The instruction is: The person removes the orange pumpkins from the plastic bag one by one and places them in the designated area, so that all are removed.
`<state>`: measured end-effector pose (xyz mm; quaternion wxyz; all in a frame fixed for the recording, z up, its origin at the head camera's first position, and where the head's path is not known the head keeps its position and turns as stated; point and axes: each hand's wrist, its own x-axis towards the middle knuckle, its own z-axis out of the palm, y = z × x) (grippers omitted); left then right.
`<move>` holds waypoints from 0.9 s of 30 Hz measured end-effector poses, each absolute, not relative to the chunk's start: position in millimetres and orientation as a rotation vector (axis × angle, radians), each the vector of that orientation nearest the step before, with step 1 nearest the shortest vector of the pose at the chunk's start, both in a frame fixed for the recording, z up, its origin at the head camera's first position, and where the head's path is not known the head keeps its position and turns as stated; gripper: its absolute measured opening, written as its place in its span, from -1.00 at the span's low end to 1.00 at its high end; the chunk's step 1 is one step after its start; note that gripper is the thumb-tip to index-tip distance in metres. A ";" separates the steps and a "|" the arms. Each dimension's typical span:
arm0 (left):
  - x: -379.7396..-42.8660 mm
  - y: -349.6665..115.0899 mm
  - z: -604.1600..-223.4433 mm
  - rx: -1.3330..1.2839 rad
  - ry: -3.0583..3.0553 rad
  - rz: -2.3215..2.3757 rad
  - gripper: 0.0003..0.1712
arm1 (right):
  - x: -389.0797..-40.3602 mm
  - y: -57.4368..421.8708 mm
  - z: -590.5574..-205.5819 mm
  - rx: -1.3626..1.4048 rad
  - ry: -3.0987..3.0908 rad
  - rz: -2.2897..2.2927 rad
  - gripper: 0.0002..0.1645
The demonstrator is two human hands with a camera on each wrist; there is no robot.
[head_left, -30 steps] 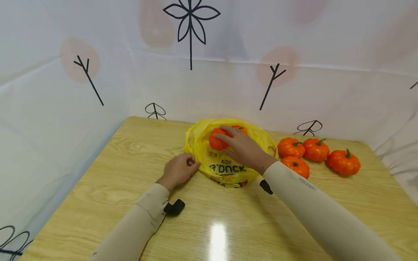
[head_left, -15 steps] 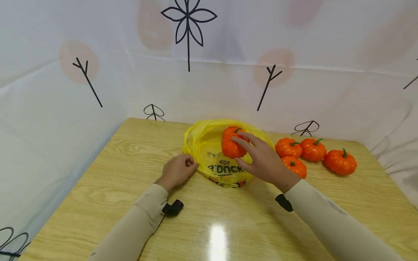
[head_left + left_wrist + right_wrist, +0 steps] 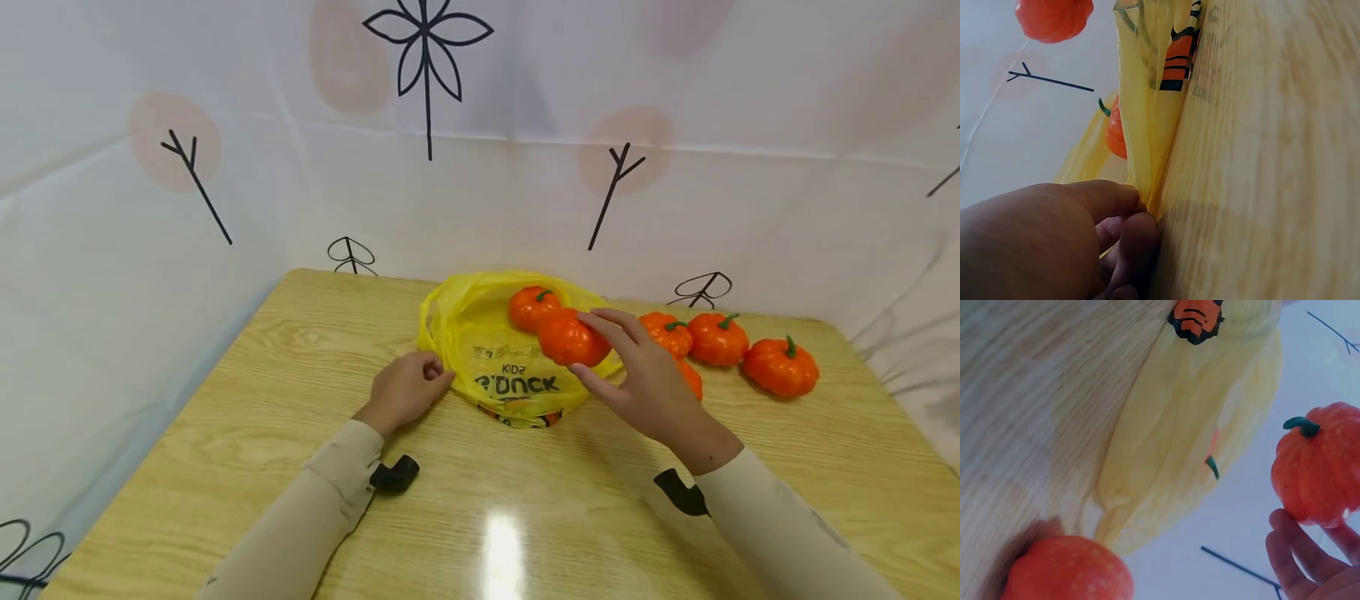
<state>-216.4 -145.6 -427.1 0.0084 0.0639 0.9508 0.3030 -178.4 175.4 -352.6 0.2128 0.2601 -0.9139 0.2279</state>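
My left hand (image 3: pixel 405 390) rests at the left front edge of a yellow plastic bag (image 3: pixel 472 329). In the left wrist view, its thumb and fingertips pinch the bag's rim (image 3: pixel 1141 169). The bag lies mouth-up with dark lettering. An orange toy pumpkin (image 3: pixel 528 308) with a green stem sits inside, toward the back. My right hand (image 3: pixel 652 387) holds another orange pumpkin (image 3: pixel 568 337) over the bag's right side, gripped between thumb and fingers. The right wrist view shows this pumpkin (image 3: pixel 1319 465) raised, its green stem pointing sideways.
Several more orange pumpkins stand on the wooden table (image 3: pixel 300 358) right of the bag, among them one (image 3: pixel 718 339) at the back and one (image 3: pixel 782 367) farthest right. My right hand partly hides the nearest ones. A white patterned cloth (image 3: pixel 517 192) hangs behind the table.
My right hand has lifted the pumpkin from within the bag and carried it rightward and nearer to me, uncovering the other one inside. The left hand keeps its place at the rim.
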 end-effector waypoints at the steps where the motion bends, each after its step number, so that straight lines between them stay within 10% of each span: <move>1: -216.4 -145.7 -427.1 0.200 2.973 0.946 -0.75 | -176.2 177.4 -351.9 0.705 -2.544 0.652 -0.24; 27: -214.8 -144.5 -422.4 0.187 2.959 0.928 -0.75 | -157.9 260.5 -359.8 0.285 -2.561 0.941 -0.32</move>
